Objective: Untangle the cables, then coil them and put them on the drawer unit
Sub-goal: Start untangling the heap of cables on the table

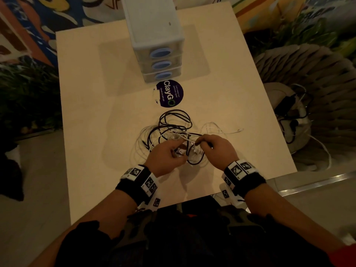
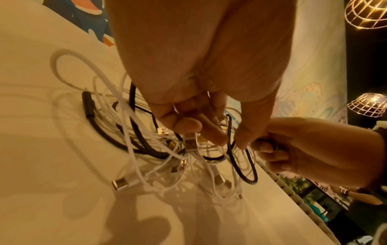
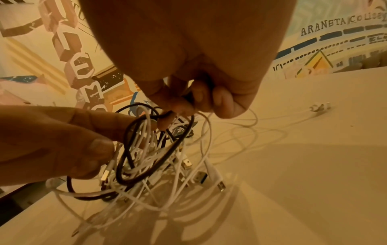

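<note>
2 hands work the tangle: left grip (image 2: 201, 126) pinches a white cable (image 2: 189, 144), right grip (image 3: 194, 97) pinches a black cable (image 3: 134, 149)

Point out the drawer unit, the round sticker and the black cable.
drawer unit (image 1: 154, 22): head view, on its flat top.
round sticker (image 1: 169, 93): head view, on its dark middle.
black cable (image 1: 174, 112): head view, on the far loop lying on the table.

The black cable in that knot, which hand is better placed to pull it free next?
Probably the right hand: it already pinches the black cable, while the left hand holds a white cable's USB plug.
</note>
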`<state>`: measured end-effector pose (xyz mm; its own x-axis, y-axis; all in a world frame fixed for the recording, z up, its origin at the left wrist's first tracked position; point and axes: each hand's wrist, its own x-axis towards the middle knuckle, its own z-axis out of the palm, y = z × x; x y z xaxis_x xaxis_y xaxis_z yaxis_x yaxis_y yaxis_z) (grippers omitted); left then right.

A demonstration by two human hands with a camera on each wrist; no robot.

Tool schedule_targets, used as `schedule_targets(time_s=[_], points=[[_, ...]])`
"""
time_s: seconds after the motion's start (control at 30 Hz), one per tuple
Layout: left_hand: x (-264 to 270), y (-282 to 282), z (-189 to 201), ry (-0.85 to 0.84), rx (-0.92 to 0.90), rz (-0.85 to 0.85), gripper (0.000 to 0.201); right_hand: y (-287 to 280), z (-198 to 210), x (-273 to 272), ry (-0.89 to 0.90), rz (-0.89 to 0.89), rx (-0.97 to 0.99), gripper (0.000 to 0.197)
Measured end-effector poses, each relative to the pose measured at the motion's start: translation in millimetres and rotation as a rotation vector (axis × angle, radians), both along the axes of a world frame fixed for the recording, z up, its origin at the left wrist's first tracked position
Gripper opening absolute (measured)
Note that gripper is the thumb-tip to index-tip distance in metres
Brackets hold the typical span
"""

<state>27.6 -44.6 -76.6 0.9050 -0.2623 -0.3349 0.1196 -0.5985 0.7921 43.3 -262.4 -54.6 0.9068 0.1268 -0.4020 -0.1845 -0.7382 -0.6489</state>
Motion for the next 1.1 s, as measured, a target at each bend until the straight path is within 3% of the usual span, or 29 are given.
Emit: schedule_targets(time_s=[0.1,0.2,0.27,0.37,0.43,0.53,0.67,0.8,0.87,0.93,0.97,1.1], points=[[-3.7,-3.8,1.3,-0.023,0.09,-0.057,0.064,4.0,2.0,1.2,0.082,0.006,0.077,0.023],[-3.7,-12.0,6.1,-0.181,0.277,-0.062,0.029,7.1,1.1,1.4,0.086,0.032,0.12,0.019],[-5.3,-14.6,6.6,-0.267,0.358,-0.094,0.027,6.2,-0.3,1.1,0.028,0.081,0.065,0.015],[-8.1,-15.2,6.5,-0.365,0.418,-0.082,0.026,7.7,-2.7,1.3,-0.079,0.163,-0.089,0.033],[-8.7,-16.1,7.2,-0.382,0.42,-0.043,0.03,10.8,0.3,2.7,-0.094,0.188,-0.119,0.032],[-9.8,-17.4,8.7,-0.369,0.331,0.064,0.033,12.2,3.9,1.5,-0.064,0.171,-0.055,0.028],[-15.9,-15.4,8.1,-0.283,0.159,0.249,0.022,3.1,2.7,-2.5,-0.079,-0.002,-0.017,0.026],[-14.9,-9.5,13.9,-0.049,-0.14,0.475,0.015,-14.7,-3.6,0.1,-0.067,-0.035,-0.139,0.026],[-13.4,-8.5,19.5,0.032,-0.229,0.451,0.012,-18.7,-4.2,1.0,-0.062,-0.014,-0.189,0.017],[-12.6,-7.5,19.6,-0.005,-0.215,0.363,0.014,-17.2,-0.9,-2.0,-0.153,0.049,-0.093,0.04],[-12.3,-7.7,19.5,-0.041,-0.181,0.307,0.016,-14.2,1.3,-3.8,-0.21,0.105,-0.013,0.047],[-8.6,-13.2,26.8,-0.183,0.077,0.108,0.021,-2.7,10.5,-8.6,-0.28,0.274,0.185,0.041]])
